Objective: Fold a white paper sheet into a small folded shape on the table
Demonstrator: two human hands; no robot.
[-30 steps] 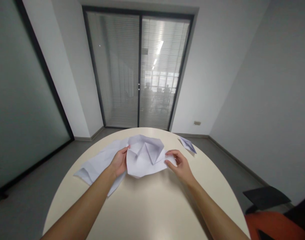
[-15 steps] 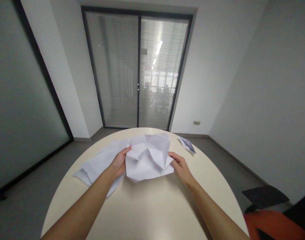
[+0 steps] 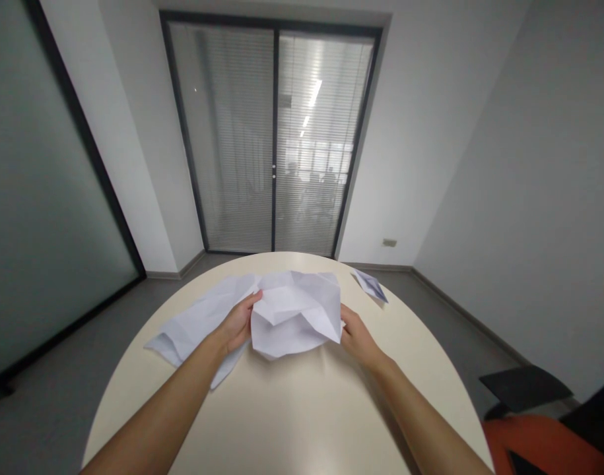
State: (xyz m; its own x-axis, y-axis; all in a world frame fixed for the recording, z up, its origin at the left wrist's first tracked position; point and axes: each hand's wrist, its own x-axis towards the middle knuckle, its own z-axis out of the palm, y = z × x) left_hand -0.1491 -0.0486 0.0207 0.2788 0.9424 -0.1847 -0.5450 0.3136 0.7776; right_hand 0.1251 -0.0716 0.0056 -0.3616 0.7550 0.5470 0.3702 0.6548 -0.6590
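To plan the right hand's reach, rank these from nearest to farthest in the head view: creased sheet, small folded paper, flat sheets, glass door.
1. Creased sheet: held in the right hand.
2. Small folded paper: just beyond, by the table's far right edge.
3. Flat sheets: left side, past the left hand.
4. Glass door: far behind the table.

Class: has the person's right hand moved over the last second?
Yes. The right hand drew slightly toward the person, away from the small folded paper, and its fingers now hide behind the creased sheet's right edge.
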